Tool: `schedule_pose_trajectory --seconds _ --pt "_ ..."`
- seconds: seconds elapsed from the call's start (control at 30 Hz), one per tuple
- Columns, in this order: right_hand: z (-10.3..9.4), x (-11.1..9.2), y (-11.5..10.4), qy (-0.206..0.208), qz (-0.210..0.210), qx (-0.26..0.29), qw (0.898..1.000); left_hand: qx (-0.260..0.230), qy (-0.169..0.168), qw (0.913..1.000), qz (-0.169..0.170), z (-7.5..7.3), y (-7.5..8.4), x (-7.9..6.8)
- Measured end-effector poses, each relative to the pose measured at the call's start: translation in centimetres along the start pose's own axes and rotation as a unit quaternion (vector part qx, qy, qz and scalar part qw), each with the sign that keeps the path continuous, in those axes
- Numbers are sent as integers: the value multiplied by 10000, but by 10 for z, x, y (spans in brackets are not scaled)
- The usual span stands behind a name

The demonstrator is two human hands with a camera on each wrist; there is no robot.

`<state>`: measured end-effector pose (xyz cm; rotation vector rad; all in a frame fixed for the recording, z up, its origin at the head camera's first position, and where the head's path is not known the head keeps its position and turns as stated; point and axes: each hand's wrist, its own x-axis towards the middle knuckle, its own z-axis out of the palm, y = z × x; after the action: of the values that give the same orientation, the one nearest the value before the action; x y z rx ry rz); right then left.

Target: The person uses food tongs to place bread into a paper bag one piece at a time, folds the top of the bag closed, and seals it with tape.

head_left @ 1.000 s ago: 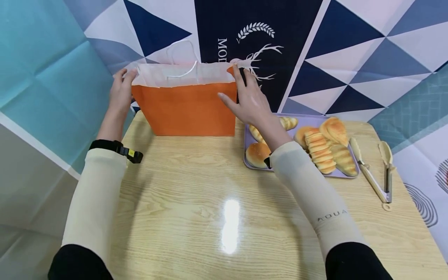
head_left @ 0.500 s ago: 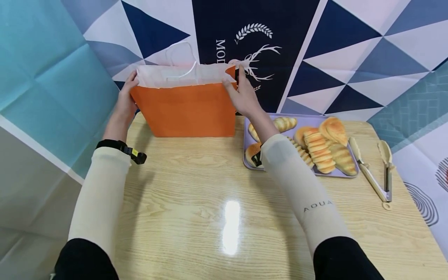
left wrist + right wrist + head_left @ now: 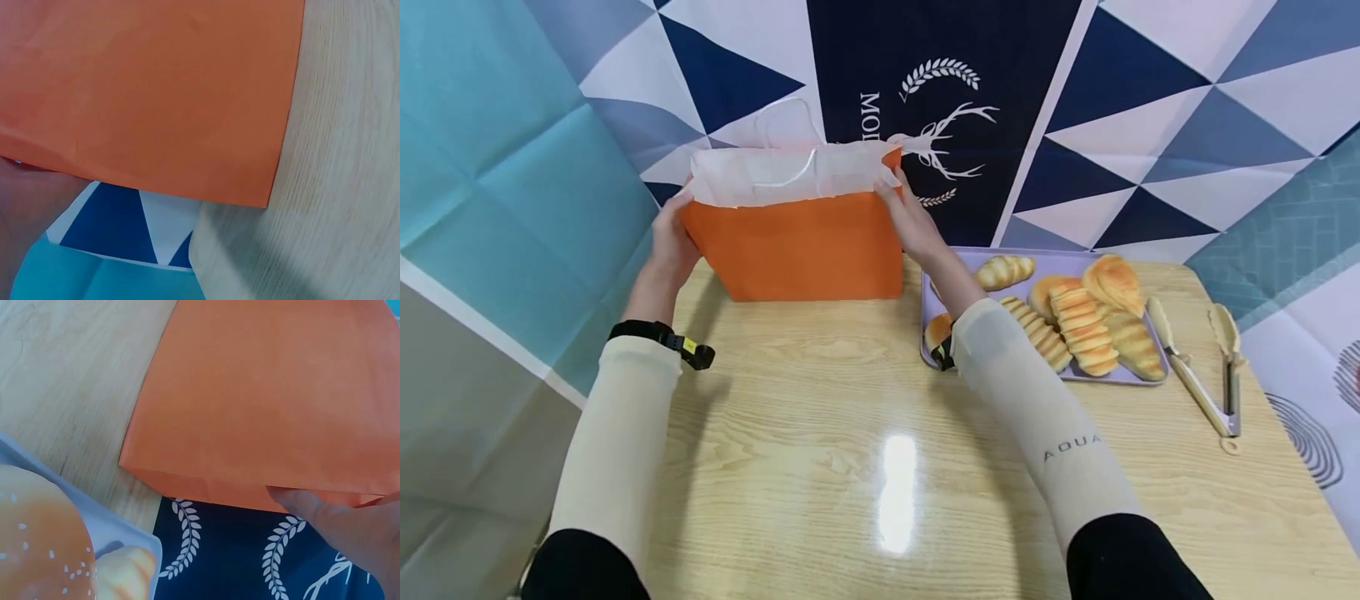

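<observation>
Both upper sides of an orange paper bag (image 3: 805, 254) are being held or touched at the back of the counter (image 3: 790, 417)

The right hand (image 3: 917, 223), spread loosely a second ago, is now being closed on the right edge, thumb in front, fingers behind; the left hand (image 3: 672, 242) is being kept against the left side, though its hidden fingers leave its grip impossible to tell. More white lining (image 3: 722, 179) is being exposed, so the mouth is seemingly being tipped toward the person; anything lower inside is being hidden by the front panel. Alongside, assorted breads, including a ribbed loaf (image 3: 1084, 329) and a sesame bun (image 3: 44, 531), are being held in a lilac tray (image 3: 1056, 262)
</observation>
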<state>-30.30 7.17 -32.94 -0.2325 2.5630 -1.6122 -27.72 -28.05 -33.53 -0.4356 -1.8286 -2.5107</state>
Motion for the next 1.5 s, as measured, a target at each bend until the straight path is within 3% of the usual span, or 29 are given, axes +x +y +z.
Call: schedule_pose_trajectory --seconds 0.2,0.4,0.53,0.73,0.93,1.13,1.27,1.5 --pt "7 -13 1 -131 -122 117 9998 42 -165 9998 -84 -4 0 -14" --pt "15 -30 -1 -401 -495 -35 9980 270 -166 9987 -399 -1 1 -40" --pt "16 -44 0 -625 -687 -58 9957 443 -347 9974 -452 1 4 -57" --pt "15 -67 6 -625 -760 -60 9951 379 -480 9981 -100 6 4 -88" --pt "13 -93 8 -732 -974 -42 9925 107 -204 9994 258 14 -1 -117" --pt "8 -116 10 -944 -1286 106 9871 -67 -604 9975 372 22 2 -142" --pt "5 -131 11 -978 -1394 84 9854 265 -756 9953 542 28 13 -153" --pt "4 -152 4 -1045 -1374 -235 9847 629 -736 9950 261 34 29 -166"
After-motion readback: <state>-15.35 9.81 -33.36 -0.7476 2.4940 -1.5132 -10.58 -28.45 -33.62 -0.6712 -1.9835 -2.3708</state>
